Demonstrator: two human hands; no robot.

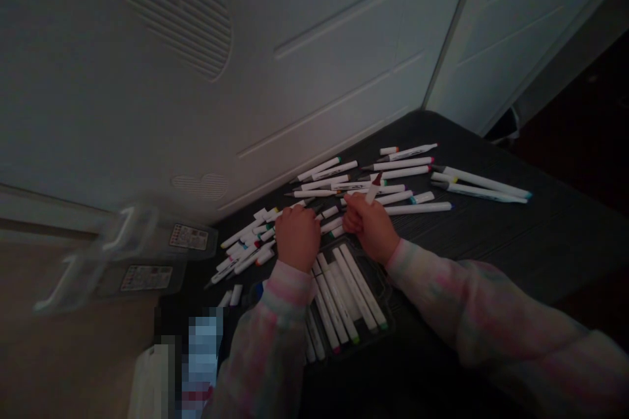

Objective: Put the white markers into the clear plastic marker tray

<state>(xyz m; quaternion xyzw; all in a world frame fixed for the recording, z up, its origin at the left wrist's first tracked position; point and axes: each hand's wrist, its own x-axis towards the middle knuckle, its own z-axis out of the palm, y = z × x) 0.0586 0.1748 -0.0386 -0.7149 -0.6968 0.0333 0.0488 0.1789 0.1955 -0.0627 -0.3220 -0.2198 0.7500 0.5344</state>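
My right hand [369,228] is closed around a white marker [373,190] with a dark red tip, holding it upright above the dark table [515,242]. My left hand [296,236] is curled knuckles-up over the loose markers at the table's left; what it grips is hidden. Below both hands lies a dark tray [388,314] with a row of white markers [344,298] side by side. Many more white markers with coloured caps [407,167] are scattered on the table beyond my hands.
Two clear plastic cases with handles [147,255] lie at the left on a lighter surface, blurred. A white panelled wall [319,46] rises behind the table. A heap of markers [246,245] lies left of my left hand. A blurred patch sits at bottom left.
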